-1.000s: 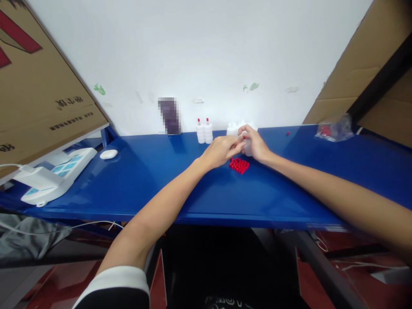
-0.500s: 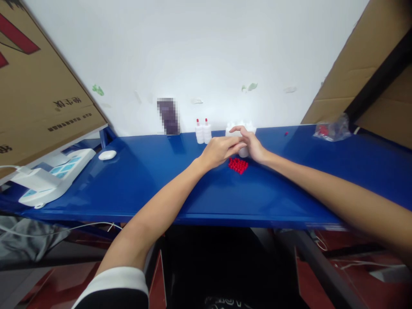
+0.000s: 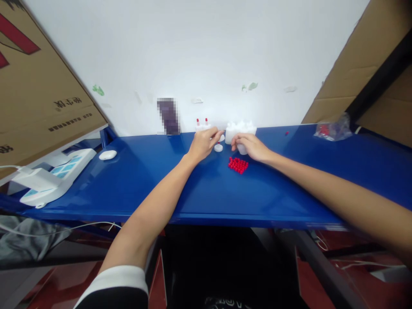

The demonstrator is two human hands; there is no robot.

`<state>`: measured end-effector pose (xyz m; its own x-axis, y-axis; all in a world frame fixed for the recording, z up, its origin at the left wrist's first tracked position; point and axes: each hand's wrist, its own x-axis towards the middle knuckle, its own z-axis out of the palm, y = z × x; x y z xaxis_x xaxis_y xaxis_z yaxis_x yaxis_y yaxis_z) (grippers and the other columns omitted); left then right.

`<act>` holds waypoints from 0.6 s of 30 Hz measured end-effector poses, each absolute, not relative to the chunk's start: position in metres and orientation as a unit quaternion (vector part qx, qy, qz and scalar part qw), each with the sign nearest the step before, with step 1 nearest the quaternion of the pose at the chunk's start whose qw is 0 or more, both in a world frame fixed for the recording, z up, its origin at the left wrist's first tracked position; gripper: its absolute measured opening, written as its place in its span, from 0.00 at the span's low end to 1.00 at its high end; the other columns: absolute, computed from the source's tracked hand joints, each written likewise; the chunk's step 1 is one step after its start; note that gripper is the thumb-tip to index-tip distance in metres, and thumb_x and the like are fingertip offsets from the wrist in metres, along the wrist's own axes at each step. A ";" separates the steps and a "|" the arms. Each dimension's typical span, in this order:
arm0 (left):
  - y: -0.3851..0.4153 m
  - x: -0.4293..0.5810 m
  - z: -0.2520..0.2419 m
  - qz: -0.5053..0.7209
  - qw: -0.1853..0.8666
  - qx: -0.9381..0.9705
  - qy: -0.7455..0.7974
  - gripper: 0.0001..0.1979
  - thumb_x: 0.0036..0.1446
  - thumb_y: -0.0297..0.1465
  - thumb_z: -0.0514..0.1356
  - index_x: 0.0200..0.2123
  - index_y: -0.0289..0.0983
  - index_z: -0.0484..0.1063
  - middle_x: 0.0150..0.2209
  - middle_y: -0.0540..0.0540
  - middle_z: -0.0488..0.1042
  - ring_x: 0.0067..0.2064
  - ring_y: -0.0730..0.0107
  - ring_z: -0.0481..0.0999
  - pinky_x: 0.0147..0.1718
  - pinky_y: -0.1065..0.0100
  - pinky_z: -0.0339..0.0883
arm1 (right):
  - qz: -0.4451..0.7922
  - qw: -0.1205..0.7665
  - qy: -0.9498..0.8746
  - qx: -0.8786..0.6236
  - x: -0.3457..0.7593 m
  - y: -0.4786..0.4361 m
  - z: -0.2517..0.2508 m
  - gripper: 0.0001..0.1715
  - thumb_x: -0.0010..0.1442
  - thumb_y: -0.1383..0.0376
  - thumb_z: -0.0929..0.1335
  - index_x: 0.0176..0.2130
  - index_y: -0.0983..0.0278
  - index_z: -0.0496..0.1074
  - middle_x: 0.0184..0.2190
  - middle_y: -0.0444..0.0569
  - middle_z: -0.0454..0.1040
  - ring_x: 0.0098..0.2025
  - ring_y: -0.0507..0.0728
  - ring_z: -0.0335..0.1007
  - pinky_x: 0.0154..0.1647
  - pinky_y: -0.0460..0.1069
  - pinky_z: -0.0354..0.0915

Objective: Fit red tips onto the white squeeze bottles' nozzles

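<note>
My left hand (image 3: pixel 205 142) is closed, thumb and fingers together, at a white piece beside its fingertips; what it grips cannot be made out. Just below those fingertips is a small round white piece (image 3: pixel 218 148) with a bit of red on top. My right hand (image 3: pixel 250 146) curls around a white plastic bottle (image 3: pixel 242 149), partly hidden by the fingers. Two white bottles with red tips (image 3: pixel 206 120) stand behind my left hand, their lower parts covered. A group of white bottles (image 3: pixel 230 133) stands behind my right hand. Small red caps (image 3: pixel 238 165) lie in a cluster in front.
The blue table (image 3: pixel 128 180) meets a white wall. A clear bag with red pieces (image 3: pixel 333 128) lies at the right, near a single red cap (image 3: pixel 286 133). At the left are a power strip (image 3: pixel 61 176), a white case (image 3: pixel 107 155) and a cardboard box (image 3: pixel 48 94).
My hands, together over the bottle before, have moved apart. The left went left, in front of the red-tipped bottles; the right stays at the bottle, its fingers lower and more curled.
</note>
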<state>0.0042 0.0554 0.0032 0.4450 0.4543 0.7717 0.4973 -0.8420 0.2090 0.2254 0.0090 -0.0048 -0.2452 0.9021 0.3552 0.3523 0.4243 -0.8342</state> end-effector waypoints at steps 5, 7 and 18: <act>0.056 0.004 0.000 -0.407 0.026 -0.868 -0.284 0.25 0.75 0.45 0.51 0.26 0.38 0.66 0.24 0.50 0.70 0.26 0.74 0.65 0.30 0.67 0.55 | 0.267 0.392 -0.751 -0.459 0.227 0.010 -0.005 0.14 0.58 0.62 0.64 0.30 0.61 0.79 0.38 0.53 0.82 0.44 0.62 0.76 0.52 0.56 0.67; 0.055 0.005 -0.001 -0.383 0.029 -0.875 -0.295 0.25 0.74 0.43 0.52 0.25 0.38 0.67 0.23 0.50 0.69 0.25 0.73 0.65 0.29 0.67 0.53 | 0.263 0.370 -0.758 -0.468 0.228 0.010 -0.007 0.12 0.56 0.63 0.64 0.31 0.62 0.78 0.39 0.53 0.82 0.43 0.62 0.75 0.52 0.57 0.67; 0.051 0.007 0.000 -0.390 0.030 -0.861 -0.324 0.24 0.72 0.43 0.55 0.24 0.38 0.69 0.22 0.49 0.70 0.24 0.71 0.65 0.28 0.66 0.48 | 0.194 0.342 -0.784 -0.481 0.233 0.008 -0.012 0.17 0.60 0.51 0.68 0.37 0.62 0.75 0.36 0.52 0.80 0.37 0.60 0.71 0.42 0.55 0.65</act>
